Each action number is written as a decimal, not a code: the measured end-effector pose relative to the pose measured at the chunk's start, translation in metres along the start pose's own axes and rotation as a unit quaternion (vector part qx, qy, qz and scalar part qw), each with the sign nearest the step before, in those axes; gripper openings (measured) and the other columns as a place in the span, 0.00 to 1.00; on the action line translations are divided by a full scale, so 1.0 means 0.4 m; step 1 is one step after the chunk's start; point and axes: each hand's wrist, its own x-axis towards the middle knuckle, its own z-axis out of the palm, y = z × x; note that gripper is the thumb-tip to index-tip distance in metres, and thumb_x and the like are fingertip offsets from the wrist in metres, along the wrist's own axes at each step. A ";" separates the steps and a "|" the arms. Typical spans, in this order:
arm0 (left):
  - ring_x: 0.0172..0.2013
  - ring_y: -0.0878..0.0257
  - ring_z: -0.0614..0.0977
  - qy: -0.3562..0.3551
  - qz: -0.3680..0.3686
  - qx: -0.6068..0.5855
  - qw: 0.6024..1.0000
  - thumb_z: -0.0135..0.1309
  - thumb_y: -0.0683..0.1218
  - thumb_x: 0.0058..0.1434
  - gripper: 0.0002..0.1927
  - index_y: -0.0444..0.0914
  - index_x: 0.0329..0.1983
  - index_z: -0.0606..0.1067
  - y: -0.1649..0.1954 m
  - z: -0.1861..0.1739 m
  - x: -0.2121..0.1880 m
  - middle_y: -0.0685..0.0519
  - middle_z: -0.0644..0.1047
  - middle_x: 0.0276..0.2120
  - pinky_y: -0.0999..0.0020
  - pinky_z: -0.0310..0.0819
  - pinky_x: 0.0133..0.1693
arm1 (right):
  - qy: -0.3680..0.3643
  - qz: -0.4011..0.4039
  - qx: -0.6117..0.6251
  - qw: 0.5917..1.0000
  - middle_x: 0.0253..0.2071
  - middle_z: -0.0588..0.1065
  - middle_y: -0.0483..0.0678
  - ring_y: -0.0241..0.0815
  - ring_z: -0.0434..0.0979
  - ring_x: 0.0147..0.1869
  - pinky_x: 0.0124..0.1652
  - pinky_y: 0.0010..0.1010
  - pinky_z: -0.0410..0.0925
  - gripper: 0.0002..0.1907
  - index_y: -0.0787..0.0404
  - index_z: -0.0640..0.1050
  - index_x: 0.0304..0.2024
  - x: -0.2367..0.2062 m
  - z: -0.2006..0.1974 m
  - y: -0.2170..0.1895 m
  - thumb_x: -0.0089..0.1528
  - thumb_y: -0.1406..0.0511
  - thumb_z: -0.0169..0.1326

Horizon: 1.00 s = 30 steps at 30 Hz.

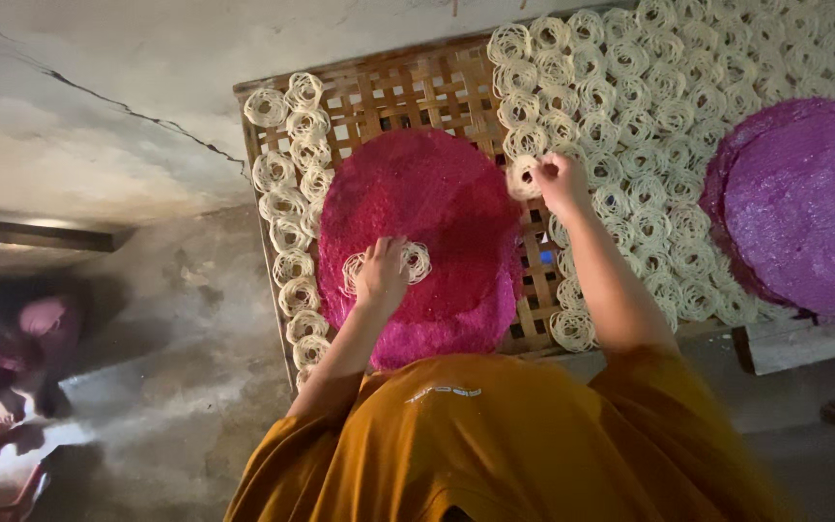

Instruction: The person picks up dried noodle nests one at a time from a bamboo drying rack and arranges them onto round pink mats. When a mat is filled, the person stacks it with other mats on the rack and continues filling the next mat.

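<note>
My left hand (384,273) rests on a round magenta woven mat (437,193), its fingers closed on pale noodle coils (416,261) that lie on the mat. My right hand (561,179) reaches further out and pinches a single noodle coil (524,177) at the edge of the packed rows of coils (649,126). The mat, with another pink one under it, lies on a bamboo lattice tray (408,92). A column of coils (292,213) lines the tray's left side. My mustard-coloured shirt (504,445) fills the bottom of the view.
A stack of round purple mats (804,203) sits on the coils at the right. A cracked concrete surface (99,126) lies left of the tray. At the far left, in dim light, another person (21,358) crouches.
</note>
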 end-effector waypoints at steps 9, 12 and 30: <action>0.52 0.45 0.76 -0.022 -0.052 0.081 0.995 0.54 0.43 0.65 0.14 0.34 0.52 0.72 -0.027 0.051 0.053 0.41 0.73 0.51 0.52 0.77 0.51 | 0.229 -0.357 -0.221 0.878 0.37 0.78 0.57 0.58 0.78 0.39 0.38 0.44 0.72 0.10 0.64 0.81 0.42 0.010 0.017 0.028 0.58 0.69 0.62; 0.51 0.47 0.77 -0.044 -0.067 0.017 0.997 0.52 0.40 0.61 0.13 0.36 0.50 0.73 -0.022 0.038 0.055 0.44 0.74 0.49 0.52 0.76 0.50 | 0.172 -0.318 -0.112 0.926 0.34 0.80 0.54 0.50 0.79 0.36 0.39 0.40 0.72 0.08 0.62 0.82 0.44 -0.011 0.011 0.000 0.62 0.70 0.61; 0.42 0.50 0.83 -0.031 -0.064 -0.098 0.993 0.57 0.44 0.61 0.17 0.38 0.51 0.69 -0.005 0.027 0.030 0.46 0.78 0.42 0.52 0.80 0.42 | 0.292 -0.371 -0.368 0.801 0.47 0.76 0.58 0.55 0.77 0.53 0.54 0.45 0.72 0.15 0.66 0.80 0.41 -0.021 0.030 -0.009 0.54 0.65 0.63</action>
